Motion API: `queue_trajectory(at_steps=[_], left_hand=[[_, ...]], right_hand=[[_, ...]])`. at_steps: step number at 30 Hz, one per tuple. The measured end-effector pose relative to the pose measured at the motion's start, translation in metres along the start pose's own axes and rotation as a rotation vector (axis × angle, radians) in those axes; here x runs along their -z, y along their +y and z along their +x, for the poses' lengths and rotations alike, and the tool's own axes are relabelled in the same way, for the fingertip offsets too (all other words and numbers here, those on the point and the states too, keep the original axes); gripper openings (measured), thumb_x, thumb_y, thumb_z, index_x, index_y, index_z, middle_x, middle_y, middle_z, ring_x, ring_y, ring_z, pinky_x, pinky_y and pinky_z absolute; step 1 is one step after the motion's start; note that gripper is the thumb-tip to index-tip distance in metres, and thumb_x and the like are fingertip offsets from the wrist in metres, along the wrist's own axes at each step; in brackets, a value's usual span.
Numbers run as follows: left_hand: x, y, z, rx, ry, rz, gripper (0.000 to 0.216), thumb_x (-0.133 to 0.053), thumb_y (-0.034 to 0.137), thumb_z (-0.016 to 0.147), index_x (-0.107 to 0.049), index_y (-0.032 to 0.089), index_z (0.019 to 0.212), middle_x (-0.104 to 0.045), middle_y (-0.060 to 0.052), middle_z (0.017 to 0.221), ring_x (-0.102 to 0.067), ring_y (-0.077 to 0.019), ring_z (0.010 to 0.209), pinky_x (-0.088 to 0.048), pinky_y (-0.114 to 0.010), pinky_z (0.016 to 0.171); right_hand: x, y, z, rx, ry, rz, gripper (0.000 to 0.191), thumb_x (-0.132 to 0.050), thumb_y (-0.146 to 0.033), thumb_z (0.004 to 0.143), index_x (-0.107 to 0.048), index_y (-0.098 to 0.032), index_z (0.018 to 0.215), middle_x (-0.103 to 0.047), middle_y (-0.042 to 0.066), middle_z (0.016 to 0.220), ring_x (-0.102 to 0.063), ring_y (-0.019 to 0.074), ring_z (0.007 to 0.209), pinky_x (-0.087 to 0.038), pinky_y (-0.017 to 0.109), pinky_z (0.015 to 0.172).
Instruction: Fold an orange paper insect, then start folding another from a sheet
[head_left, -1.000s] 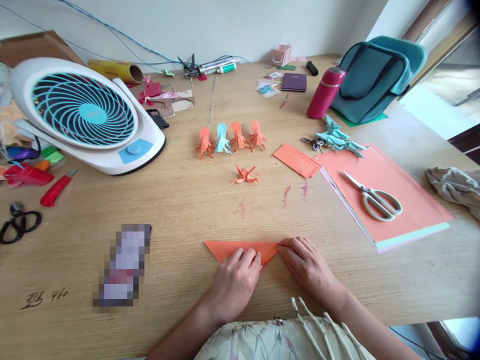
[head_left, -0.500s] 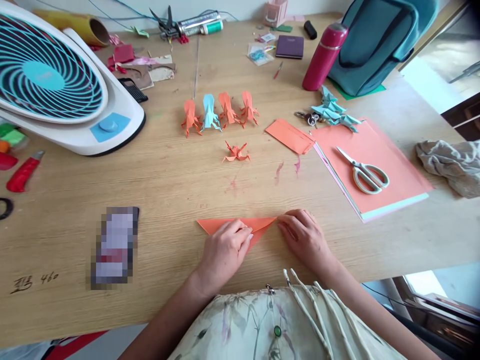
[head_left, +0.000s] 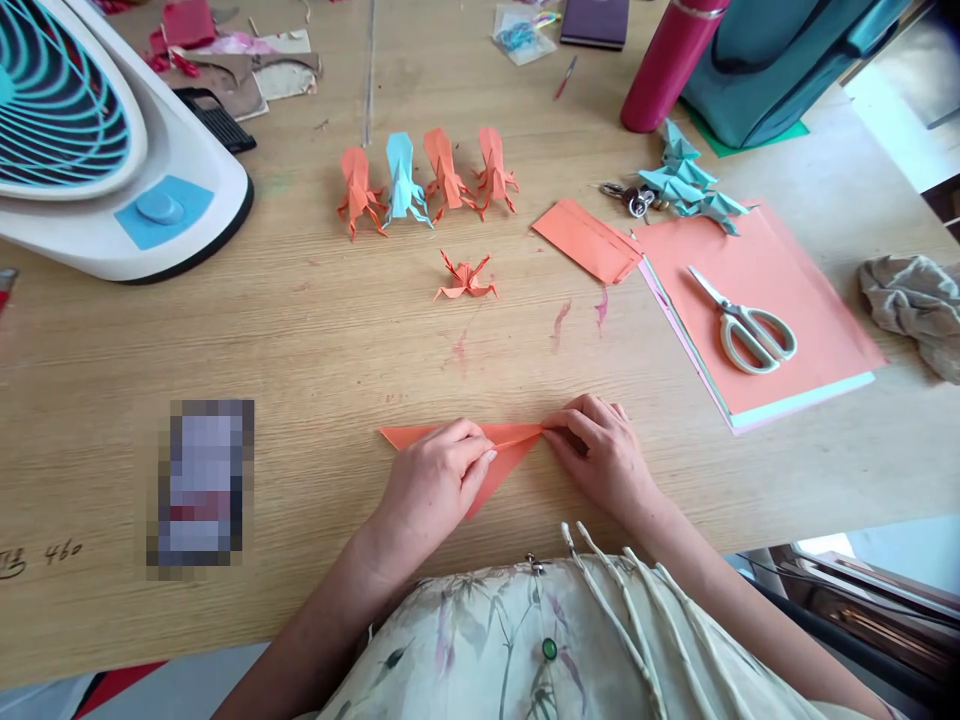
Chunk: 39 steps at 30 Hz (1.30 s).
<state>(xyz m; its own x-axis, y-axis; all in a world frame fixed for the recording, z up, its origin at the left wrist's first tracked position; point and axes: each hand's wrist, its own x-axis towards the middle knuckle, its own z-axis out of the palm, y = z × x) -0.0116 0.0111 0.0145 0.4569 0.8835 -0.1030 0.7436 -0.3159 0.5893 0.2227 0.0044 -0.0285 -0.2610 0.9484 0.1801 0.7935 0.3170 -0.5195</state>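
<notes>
Folded orange paper [head_left: 501, 468] lies near the front edge of the tabletop [head_left: 315, 370]; our left hand [head_left: 439, 470] grips its fold, our right hand [head_left: 600, 450] pinches its right tip. We judge it light, easily creased, best held by edges.

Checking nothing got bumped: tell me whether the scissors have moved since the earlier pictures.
No. The scissors lie on the same part of the orange sheet, pointing the same way; the camera's view has shifted instead.
</notes>
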Motion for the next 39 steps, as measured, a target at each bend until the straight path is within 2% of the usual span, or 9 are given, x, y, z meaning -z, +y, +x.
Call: queue_trajectory(at_steps=[5,12,17,21,30,39], left_hand=[[0.005,0.002,0.006,0.066,-0.047,0.029,0.019,-0.055,0.018,0.097,-0.069,0.019,0.085,-0.069,0.001,0.09,-0.067,-0.0128,0.074,-0.047,-0.025,0.066],[0.008,0.018,0.022,0.043,-0.146,0.306,0.007,-0.063,0.022,0.093,-0.065,0.02,0.086,-0.068,-0.002,0.081,-0.067,-0.0177,0.069,-0.044,-0.026,0.057],[0.014,0.028,0.037,0.088,-0.258,0.377,0.014,-0.062,0.022,0.093,-0.065,0.02,0.08,-0.069,-0.002,0.078,-0.068,-0.0205,0.068,-0.037,-0.028,0.052],[0.02,0.034,0.047,0.152,-0.348,0.483,0.021,-0.061,0.025,0.094,-0.064,0.021,0.073,-0.069,-0.003,0.068,-0.066,-0.0224,0.059,-0.03,-0.028,0.048],[0.009,0.03,0.049,0.13,-0.267,0.504,0.018,-0.061,0.021,0.093,-0.06,0.019,0.075,-0.067,-0.004,0.065,-0.065,-0.0219,0.059,-0.034,-0.027,0.05],[0.009,0.03,0.045,0.13,-0.303,0.506,0.014,-0.053,0.021,0.097,-0.058,0.019,0.084,-0.068,-0.005,0.086,-0.067,-0.0221,0.083,-0.04,-0.029,0.057]], right_hand=[[0.0,0.002,0.001,-0.008,-0.007,0.013,0.015,-0.058,-0.028,0.099,-0.069,-0.021,0.091,-0.062,0.004,0.084,-0.057,0.0184,0.077,-0.038,0.035,0.075],[0.004,-0.002,0.006,-0.03,-0.04,0.01,0.013,-0.059,-0.028,0.097,-0.068,-0.021,0.089,-0.062,0.004,0.083,-0.058,0.019,0.077,-0.037,0.035,0.074],[0.005,-0.007,0.009,-0.062,-0.044,-0.006,0.014,-0.059,-0.029,0.097,-0.067,-0.022,0.088,-0.062,0.004,0.082,-0.057,0.0198,0.077,-0.035,0.035,0.074],[0.004,-0.009,0.011,-0.085,-0.043,-0.02,0.014,-0.063,-0.031,0.095,-0.066,-0.021,0.084,-0.06,0.003,0.081,-0.057,0.0194,0.077,-0.034,0.035,0.073],[0.001,-0.01,0.011,-0.109,-0.04,-0.042,0.017,-0.062,-0.032,0.094,-0.064,-0.022,0.081,-0.059,0.002,0.08,-0.056,0.019,0.077,-0.031,0.034,0.071],[0.002,-0.011,0.01,-0.085,-0.01,-0.052,0.014,-0.062,-0.029,0.095,-0.063,-0.022,0.084,-0.059,0.002,0.08,-0.055,0.0193,0.076,-0.033,0.036,0.073]])
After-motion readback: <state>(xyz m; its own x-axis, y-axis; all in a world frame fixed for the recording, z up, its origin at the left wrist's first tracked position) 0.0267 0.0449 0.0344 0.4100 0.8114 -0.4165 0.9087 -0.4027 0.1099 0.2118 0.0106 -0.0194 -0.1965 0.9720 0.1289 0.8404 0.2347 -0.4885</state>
